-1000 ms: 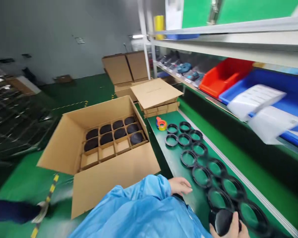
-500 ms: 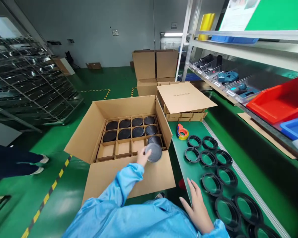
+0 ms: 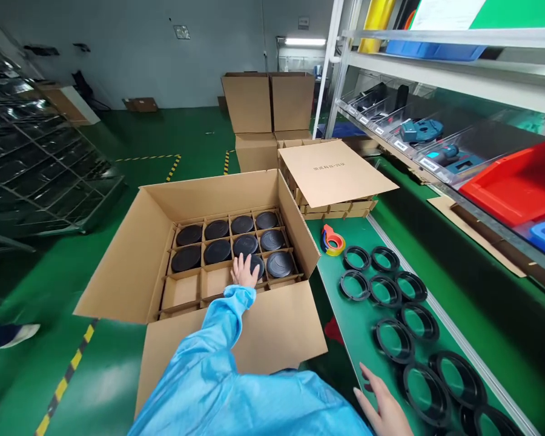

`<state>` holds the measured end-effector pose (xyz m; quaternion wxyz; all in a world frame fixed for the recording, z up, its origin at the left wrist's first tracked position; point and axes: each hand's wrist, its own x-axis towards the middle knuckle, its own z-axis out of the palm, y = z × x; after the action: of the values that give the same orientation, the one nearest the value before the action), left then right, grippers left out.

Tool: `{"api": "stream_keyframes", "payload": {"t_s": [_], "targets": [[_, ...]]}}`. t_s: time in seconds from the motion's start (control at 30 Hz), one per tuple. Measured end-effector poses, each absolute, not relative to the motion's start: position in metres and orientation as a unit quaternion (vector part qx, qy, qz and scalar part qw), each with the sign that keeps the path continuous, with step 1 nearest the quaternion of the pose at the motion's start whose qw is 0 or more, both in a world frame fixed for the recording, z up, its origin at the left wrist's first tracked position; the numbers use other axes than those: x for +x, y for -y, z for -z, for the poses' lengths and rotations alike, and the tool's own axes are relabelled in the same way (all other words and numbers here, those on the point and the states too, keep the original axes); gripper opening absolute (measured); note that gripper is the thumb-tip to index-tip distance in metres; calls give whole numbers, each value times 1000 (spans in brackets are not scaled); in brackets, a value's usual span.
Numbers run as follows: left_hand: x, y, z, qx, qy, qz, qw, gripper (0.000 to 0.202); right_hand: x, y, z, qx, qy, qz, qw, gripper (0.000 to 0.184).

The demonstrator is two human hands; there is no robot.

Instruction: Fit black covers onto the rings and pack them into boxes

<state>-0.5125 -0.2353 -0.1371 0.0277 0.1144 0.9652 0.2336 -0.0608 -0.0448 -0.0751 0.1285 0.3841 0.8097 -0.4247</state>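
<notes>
My left hand [image 3: 244, 271] is in the open cardboard box [image 3: 236, 330], its fingers around the left side of a black round part [image 3: 257, 266]. That part sits in a front-row compartment, partly hidden by the hand. To its right lies another black round part [image 3: 280, 264], and several more fill the rows behind. Cardboard dividers [image 3: 201, 284] separate the compartments. My right hand [image 3: 381, 402] has its fingers apart and holds nothing, over the near left edge of the green table [image 3: 338, 284]. Nearest to it are several black rings [image 3: 394, 340] lying on the tabletop.
A red-orange tape dispenser [image 3: 331, 240] lies behind the rings. Beyond it, a cardboard sheet [image 3: 336, 172] covers stacked dividers. Shelving with tools [image 3: 421, 130] and a red bin [image 3: 522, 181] overhangs the right. A person's foot [image 3: 22, 336] shows at left.
My left hand has moved with the black round part from above the box's front flap into a front-row compartment. My right hand has drawn back toward me. The view has shifted.
</notes>
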Motion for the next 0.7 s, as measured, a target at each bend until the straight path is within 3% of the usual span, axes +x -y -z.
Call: {"api": "stream_keyframes", "payload": {"t_s": [0.2,0.43,0.6,0.7], "targets": [[-505,228,154,160,-973,-152,63,59,-31,49,91,441,-783,406,165,81],[-504,224,143,160,-980,-99,62,58,-18,61,93,445,-796,393,116,77],[-532,219,130,162,-978,-46,121,80,6,65,92,458,-785,399,123,77],[-537,229,125,173,-973,-30,151,74,24,63,101,464,-780,395,140,78]]}}
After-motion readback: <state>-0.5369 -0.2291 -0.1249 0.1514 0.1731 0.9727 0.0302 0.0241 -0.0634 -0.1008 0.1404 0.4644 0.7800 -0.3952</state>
